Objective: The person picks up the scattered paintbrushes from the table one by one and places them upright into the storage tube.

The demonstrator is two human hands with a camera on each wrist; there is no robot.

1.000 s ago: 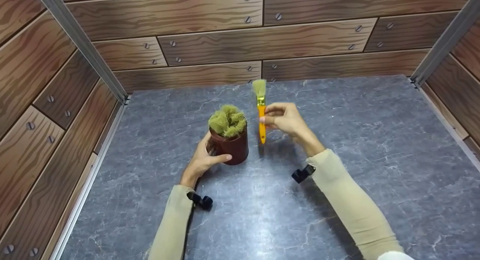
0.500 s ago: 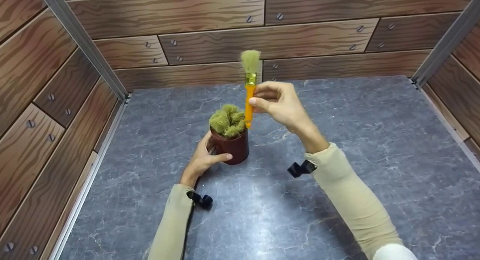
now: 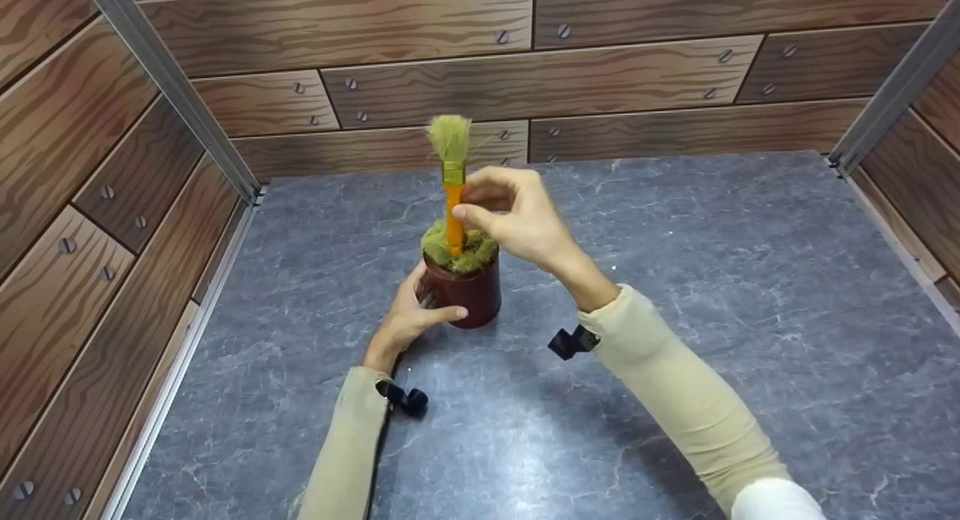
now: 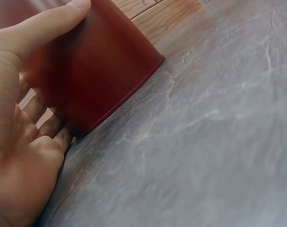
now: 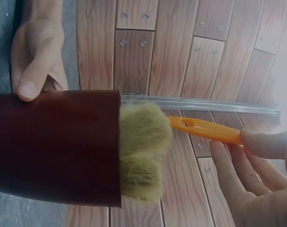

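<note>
A dark red-brown cup (image 3: 466,299) stands upright on the table, with several pale green bristle tufts (image 5: 143,130) showing above its rim. My left hand (image 3: 409,317) grips the cup from the left, thumb across its front and fingers around the far side. In the left wrist view the cup's base (image 4: 119,94) meets the tabletop. Between thumb and fingertips, my right hand (image 3: 525,216) pinches a paintbrush (image 3: 454,175) by its orange handle, bristles up. The handle's lower end is over the cup's mouth; in the right wrist view the handle (image 5: 204,130) is close to the tufts.
Grey marbled tabletop (image 3: 712,317) surrounds the cup. Wood-patterned walls (image 3: 420,32) rise at the back and both sides, with metal corner posts (image 3: 176,92). A black wrist camera (image 3: 574,342) sits at each sleeve cuff.
My right hand has carried the paintbrush up and left, from beside the cup to over its mouth, dipping slightly at the end. My left hand and the cup have stayed in place.
</note>
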